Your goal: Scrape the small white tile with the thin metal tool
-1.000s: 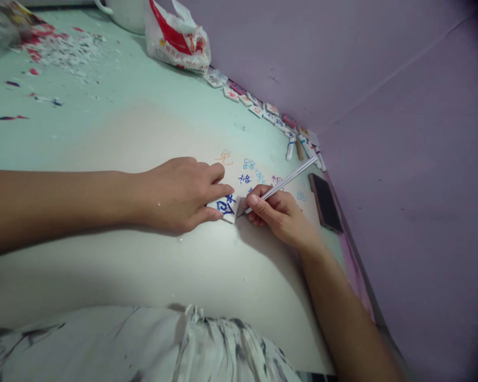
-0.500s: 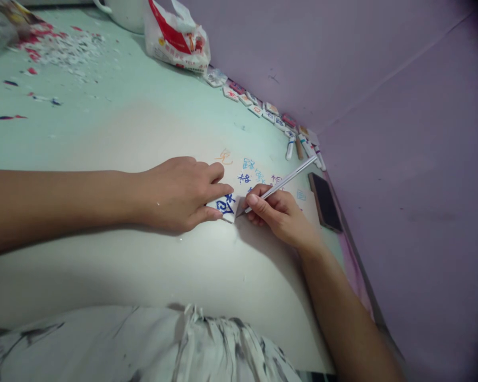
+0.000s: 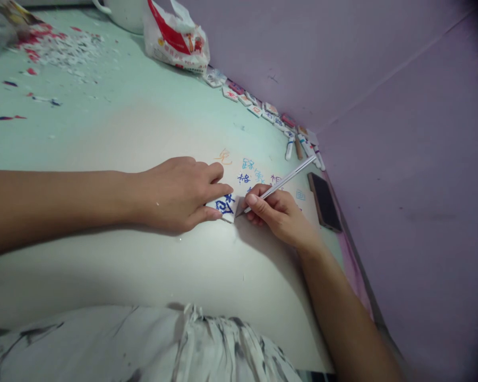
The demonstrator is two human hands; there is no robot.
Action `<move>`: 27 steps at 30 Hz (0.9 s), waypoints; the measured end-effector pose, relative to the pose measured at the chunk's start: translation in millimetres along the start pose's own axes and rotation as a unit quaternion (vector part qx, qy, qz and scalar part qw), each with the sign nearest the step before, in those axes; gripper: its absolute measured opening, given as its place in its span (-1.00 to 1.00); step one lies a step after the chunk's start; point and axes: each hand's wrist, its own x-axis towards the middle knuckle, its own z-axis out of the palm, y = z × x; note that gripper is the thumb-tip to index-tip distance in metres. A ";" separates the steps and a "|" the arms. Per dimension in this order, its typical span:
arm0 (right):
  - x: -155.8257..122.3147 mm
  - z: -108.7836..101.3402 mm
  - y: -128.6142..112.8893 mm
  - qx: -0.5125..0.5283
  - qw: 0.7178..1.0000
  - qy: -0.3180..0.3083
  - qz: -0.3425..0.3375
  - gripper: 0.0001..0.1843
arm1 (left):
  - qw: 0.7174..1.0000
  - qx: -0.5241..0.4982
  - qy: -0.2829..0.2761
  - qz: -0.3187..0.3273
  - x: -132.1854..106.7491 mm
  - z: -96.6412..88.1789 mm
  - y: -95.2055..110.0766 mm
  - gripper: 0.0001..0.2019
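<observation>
A small white block (image 3: pixel 225 207) with a blue character on its top lies on the pale table (image 3: pixel 143 265). My left hand (image 3: pixel 179 192) rests on the table with its fingers curled around the block, pinning it down. My right hand (image 3: pixel 281 214) is closed on a thin silver tool (image 3: pixel 282 182) held like a pen. The tool's tip touches the block's right edge. Blue, orange and purple characters (image 3: pixel 247 171) are stamped on the table just beyond both hands.
A dark phone (image 3: pixel 324 202) lies to the right by the purple wall. A row of small carved blocks (image 3: pixel 258 109) and markers (image 3: pixel 298 146) lines the wall. A red-and-white plastic bag (image 3: pixel 175 37) and scattered white and red shavings (image 3: pixel 59 48) sit at the back.
</observation>
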 end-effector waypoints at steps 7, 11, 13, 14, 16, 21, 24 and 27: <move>0.5 -0.2 -0.2 -0.010 1.000 0.001 0.007 -0.34 | 1.000 -0.005 0.006 0.001 -0.4 0.5 -0.2 -0.57; 0.3 -0.2 0.0 -0.001 1.000 0.001 0.001 -0.35 | 1.000 -0.009 0.008 0.002 -0.6 0.4 -0.1 -0.57; 0.4 -0.1 -0.2 0.002 1.000 -0.001 -0.003 -0.36 | 1.000 -0.011 0.014 0.005 -0.7 0.6 0.0 -0.57; 0.4 0.0 -0.3 0.002 1.000 -0.002 -0.005 -0.36 | 1.000 -0.010 0.015 0.005 -0.7 0.7 0.1 -0.57; 0.6 0.0 -0.3 0.002 1.000 -0.001 -0.006 -0.36 | 1.000 -0.007 0.011 0.005 -0.5 0.7 0.3 -0.56; 0.6 0.0 -0.5 -0.015 1.000 0.000 -0.003 -0.34 | 1.000 -0.001 -0.004 -0.003 -0.1 -0.6 0.6 -0.56; 0.5 0.2 -1.2 -0.012 1.000 0.001 -0.001 -0.34 | 1.000 -0.005 -0.002 -0.003 -0.1 -1.0 0.3 -0.56; 0.5 0.5 -1.5 -0.006 1.000 0.001 -0.001 -0.35 | 1.000 -0.007 0.000 -0.002 -0.3 -0.5 0.0 -0.57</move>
